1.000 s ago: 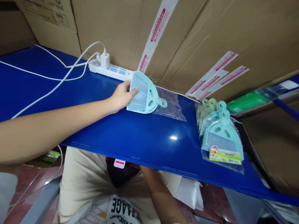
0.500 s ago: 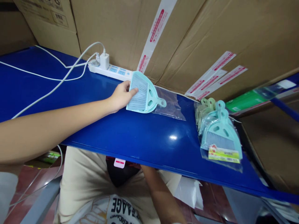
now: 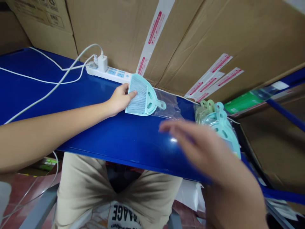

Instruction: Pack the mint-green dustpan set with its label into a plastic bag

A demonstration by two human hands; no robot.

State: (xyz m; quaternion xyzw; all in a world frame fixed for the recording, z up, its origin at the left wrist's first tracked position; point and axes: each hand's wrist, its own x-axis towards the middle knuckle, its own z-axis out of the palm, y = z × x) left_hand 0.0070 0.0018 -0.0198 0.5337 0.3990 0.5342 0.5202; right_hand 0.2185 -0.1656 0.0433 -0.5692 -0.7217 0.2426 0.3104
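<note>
My left hand [image 3: 121,99] pinches the bristle end of a light-blue dustpan and brush set [image 3: 150,98], thumb over the bristles. The brush lies nested in the dustpan, its looped handle pointing right. A clear plastic bag [image 3: 169,103] lies on the table behind and right of that handle. Blurred by motion, my right hand [image 3: 197,143] is above the table's right part, fingers stretched leftward, and nothing shows in them. Behind it stand several bagged dustpan sets, a light-blue one [image 3: 222,122] in front and green ones [image 3: 206,105] behind; my right hand partly hides them.
A white power strip [image 3: 107,73] with a plugged-in charger and cables lies along the back of the blue table [image 3: 114,133]. Large cardboard boxes [image 3: 114,31] wall off the rear. At the right is a green roll [image 3: 245,102] in clear wrap beside a blue bar.
My right hand has come up from below the table edge and now passes in front of the bagged sets. My left hand keeps its hold on the dustpan and brush set; the view has shifted slightly.
</note>
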